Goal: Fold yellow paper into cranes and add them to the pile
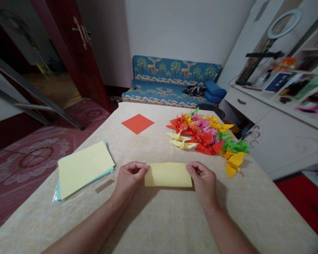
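Paper rectangle (169,175): seen in the head view, pale yellow, held spread over the tabletop (159,225); contact beneath cannot quite be told.
Left hand (130,174): upper left corner pinched between thumb and fingers.
Right hand (204,178): upper right corner pinched likewise.
Sheet stack (86,169): laid to the left, yellow over blue.
Red square (137,124): laid flat beyond.
Folded cranes (204,138): clustered beyond the right hand, in several colours.

Left of the pale-yellow paper rectangle (167,175) lies a yellow-topped paper stack (86,169); behind-left of the rectangle, a red paper square (137,124); behind-right, multicoloured folded-paper cranes (204,138).
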### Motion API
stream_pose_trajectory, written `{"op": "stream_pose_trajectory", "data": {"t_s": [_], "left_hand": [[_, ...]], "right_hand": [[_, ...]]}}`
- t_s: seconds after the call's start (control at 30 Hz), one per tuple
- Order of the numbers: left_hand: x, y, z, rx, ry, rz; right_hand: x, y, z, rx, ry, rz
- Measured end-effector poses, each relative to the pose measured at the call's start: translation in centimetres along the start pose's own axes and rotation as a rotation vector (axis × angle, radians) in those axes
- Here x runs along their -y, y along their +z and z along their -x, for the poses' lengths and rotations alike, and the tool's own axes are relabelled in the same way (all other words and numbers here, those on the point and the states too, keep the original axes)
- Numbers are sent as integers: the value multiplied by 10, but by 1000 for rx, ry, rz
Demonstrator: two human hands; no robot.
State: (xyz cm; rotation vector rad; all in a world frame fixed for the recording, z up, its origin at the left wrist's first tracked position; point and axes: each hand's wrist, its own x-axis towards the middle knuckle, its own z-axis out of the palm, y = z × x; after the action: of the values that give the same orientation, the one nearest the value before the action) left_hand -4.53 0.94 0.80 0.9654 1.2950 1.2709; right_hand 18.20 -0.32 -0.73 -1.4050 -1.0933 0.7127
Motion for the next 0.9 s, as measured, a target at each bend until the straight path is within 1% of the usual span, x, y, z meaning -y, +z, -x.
{"op": "stream_pose_trajectory", "data": {"t_s": [0.23,0.57,0.77,0.9], "left_hand": [[3,-1,-3,5,4,-7],[4,-1,-4,-13,-10,-7],[9,-5,-9,35,27,3],[12,-8,-12,73,80,-82]], "right_hand": [[-2,0,0,9,34,13],[-1,1,0,9,8,28],[-2,2,0,14,12,90],[-4,3,1,38,-43,188]]}}
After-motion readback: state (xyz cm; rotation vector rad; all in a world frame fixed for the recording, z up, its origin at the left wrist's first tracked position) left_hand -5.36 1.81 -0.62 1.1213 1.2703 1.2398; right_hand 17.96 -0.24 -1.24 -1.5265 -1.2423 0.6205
